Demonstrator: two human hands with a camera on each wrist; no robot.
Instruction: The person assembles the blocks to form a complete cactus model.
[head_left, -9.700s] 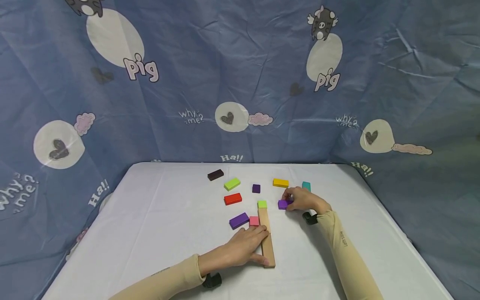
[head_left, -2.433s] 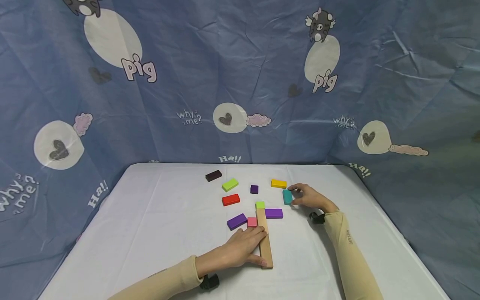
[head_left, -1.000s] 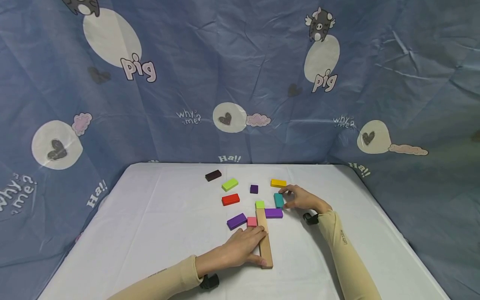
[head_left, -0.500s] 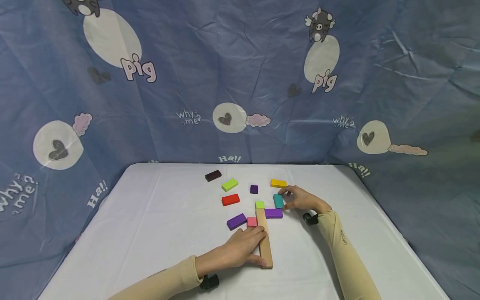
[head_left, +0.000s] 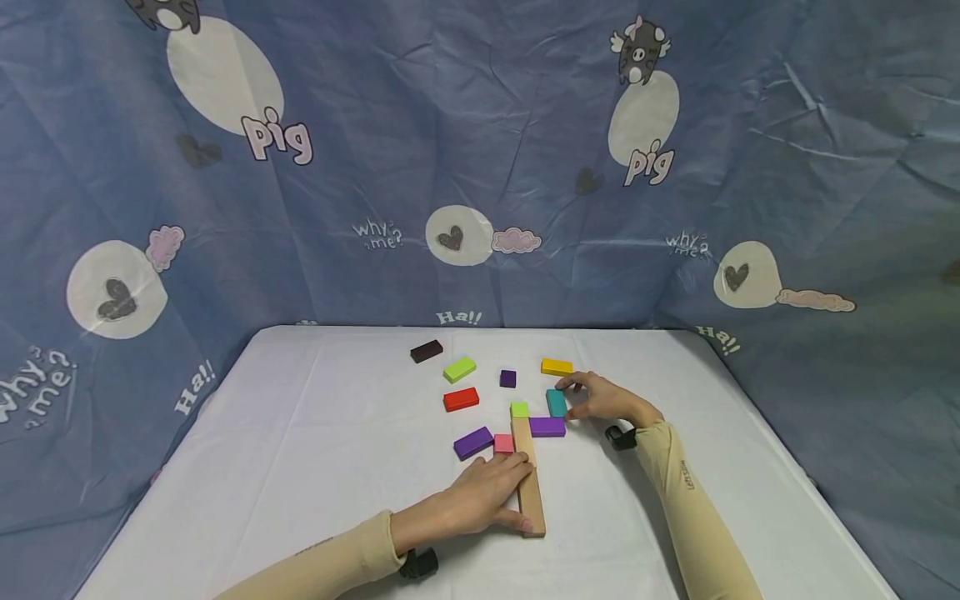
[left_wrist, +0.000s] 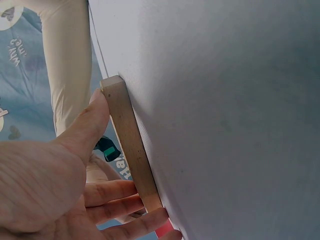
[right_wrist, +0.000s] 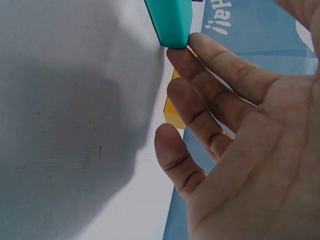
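My left hand rests with extended fingers on a natural-wood strip, which shows a seam partway along. Its thumb lies by the near end, and in the left wrist view the fingers reach along the strip's side. Between thumb and fingertips, my right hand pinches a teal block by its two ends; fingertips touch one end in the right wrist view. The teal block stands just behind the right end of a purple block, which abuts the strip. A small lime block tops the strip's far end.
Left of the strip lie a pink block and another purple block. Farther back are red, lime, black, dark purple and yellow blocks on the white tabletop.
Earlier my right hand set the purple block against the strip's right side. Since then it has brought the teal block leftward and nearer to that purple block. My left hand stays on the strip.
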